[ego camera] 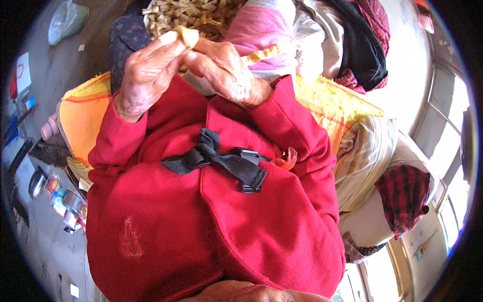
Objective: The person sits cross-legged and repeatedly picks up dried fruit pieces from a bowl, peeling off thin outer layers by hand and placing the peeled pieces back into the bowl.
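Observation:
My left hand [149, 71] and my right hand [230, 71] meet above my lap, fingertips close together. Between them they pinch a folded pale yellow strip [188, 37], perhaps straw or husk; its far side is hidden by the fingers. A yellow plaited-looking band [262, 54] sticks out behind my right hand, over a pink and white cloth [260, 26] on the right leg. Whether it joins the pinched strip cannot be told. Beyond the hands lies a heap of similar pale folded pieces [196, 15], with part of a light rim at its left.
An orange and yellow cloth [85, 120] spreads at both sides. Dark and white garments [358, 41] lie at the upper right. A translucent bag or basket [68, 22] is at the upper left, a pink bottle [49, 128] below it. A black strap [211, 154] is knotted over the red coat.

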{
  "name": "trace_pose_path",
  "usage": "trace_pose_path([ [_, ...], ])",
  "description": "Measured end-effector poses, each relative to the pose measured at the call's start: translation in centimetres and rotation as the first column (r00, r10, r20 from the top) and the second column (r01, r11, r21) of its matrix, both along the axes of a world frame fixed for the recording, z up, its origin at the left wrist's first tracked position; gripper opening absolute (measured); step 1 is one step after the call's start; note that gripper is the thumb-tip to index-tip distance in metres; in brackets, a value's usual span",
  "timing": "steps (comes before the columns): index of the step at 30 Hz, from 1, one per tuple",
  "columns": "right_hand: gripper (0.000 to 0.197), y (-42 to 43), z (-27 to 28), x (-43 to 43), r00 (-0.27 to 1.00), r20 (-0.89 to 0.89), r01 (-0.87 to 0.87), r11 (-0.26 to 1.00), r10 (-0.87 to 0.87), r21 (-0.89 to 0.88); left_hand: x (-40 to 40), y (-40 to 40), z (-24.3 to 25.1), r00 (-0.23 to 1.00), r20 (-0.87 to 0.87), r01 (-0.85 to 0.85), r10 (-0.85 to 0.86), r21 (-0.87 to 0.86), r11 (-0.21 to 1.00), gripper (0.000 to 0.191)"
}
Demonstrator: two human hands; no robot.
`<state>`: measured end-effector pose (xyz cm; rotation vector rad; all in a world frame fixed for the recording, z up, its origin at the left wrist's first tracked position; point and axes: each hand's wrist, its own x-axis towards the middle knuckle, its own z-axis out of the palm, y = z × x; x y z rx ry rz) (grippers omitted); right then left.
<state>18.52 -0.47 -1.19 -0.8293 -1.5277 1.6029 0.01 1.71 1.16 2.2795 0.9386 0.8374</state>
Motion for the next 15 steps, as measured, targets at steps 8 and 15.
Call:
trace_pose_path([
  [8,0.036,-0.6,-1.0,-1.3,0.968,-0.08,0.195,0.913,-0.238,-0.358,1.1,0.2,-0.9,1.0,-0.002,0.002,-0.002,0.081,0.997,0.026],
  [15,0.031,-0.8,-0.2,-1.5,0.907,-0.19,0.283,0.878,-0.376,-0.386,0.5,0.0,-0.9,0.988,0.148,-0.071,0.047,0.156,0.985,0.024],
])
